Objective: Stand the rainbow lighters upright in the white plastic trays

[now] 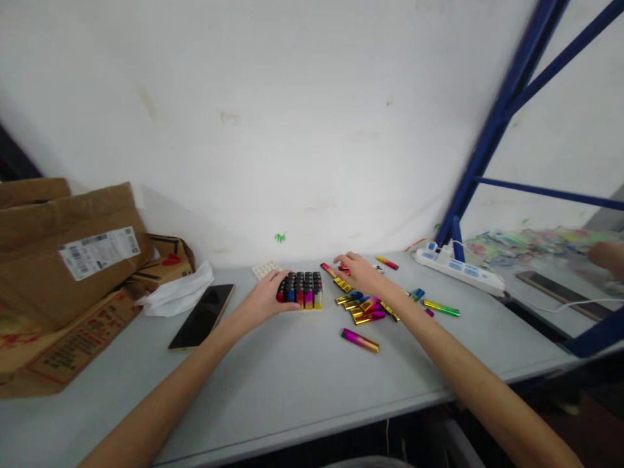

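Several lighters (308, 298) stand upright in a tight block, black tops up, their bodies red, purple, blue and gold. My left hand (266, 299) is closed around the block's left side, thumb along the front. My right hand (359, 273) is over the loose lighters, fingers curved and apart above a red one (344, 267) at the back. Under and beside my right wrist lies a pile of shiny lighters (368, 316). A purple and gold lighter (360, 340) lies apart in front, and a green one (441, 307) to the right.
At left are cardboard boxes (63, 260), a crumpled white bag (180, 292) and a black phone (202, 316). A white tray (266, 269) sits behind my left hand. To the right are a power strip (461, 268), a blue metal frame (487, 156) and another person's hand (607, 257).
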The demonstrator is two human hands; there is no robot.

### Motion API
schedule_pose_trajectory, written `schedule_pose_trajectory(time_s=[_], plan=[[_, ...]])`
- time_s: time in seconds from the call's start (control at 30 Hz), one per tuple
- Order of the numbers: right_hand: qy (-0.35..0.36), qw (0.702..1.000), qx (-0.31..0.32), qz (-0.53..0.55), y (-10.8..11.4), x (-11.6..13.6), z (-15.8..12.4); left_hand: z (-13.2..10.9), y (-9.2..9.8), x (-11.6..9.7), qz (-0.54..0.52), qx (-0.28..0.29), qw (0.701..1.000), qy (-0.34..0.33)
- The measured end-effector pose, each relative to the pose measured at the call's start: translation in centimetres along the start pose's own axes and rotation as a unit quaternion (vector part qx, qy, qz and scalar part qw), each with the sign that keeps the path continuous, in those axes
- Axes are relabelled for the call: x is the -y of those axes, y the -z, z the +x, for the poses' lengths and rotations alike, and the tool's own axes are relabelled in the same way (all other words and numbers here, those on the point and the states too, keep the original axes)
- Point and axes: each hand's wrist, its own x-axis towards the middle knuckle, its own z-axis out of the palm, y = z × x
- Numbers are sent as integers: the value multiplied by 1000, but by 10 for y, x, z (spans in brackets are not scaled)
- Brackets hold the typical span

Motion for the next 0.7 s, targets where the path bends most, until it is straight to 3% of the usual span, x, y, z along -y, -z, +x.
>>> schedule_pose_trajectory(time_s=[0.17, 0.3, 0.53, 0.7], plan=[[-63, 981, 171, -61, -16, -15, 30, 39, -8, 0, 48, 15, 999, 8], [-62, 983, 162, -56, -22, -18, 14, 65, -9, 3, 65, 29, 997, 14], [24, 989, 149, -8, -11, -26, -14, 99, -24, 10, 31, -5, 998, 54], [2, 988, 151, 24, -7, -30, -18, 95, -34, 8, 29, -27, 997, 73]])
